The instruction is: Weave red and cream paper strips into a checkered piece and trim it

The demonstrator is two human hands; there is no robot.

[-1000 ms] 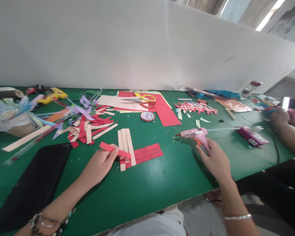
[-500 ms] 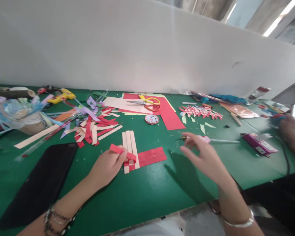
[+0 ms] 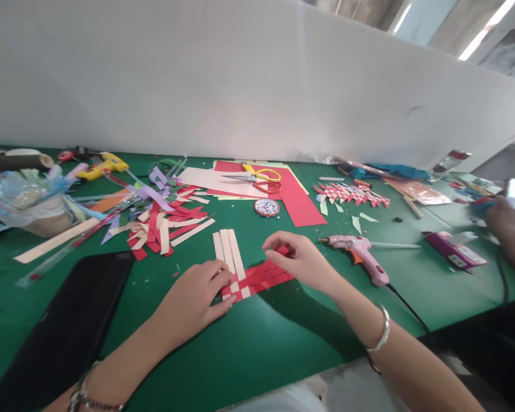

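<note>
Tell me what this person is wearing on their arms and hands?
Both hands are bare, with no gloves, and both forearms are uncovered, with no sleeves showing. The left hand has a dark beaded bracelet at the wrist, seemingly several strands with pale beads among them. The right hand has a thin, plain silver metal bangle around the wrist. No rings can be made out.

Red-and-cream woven paper strips (image 3: 244, 274), flat on table
</note>
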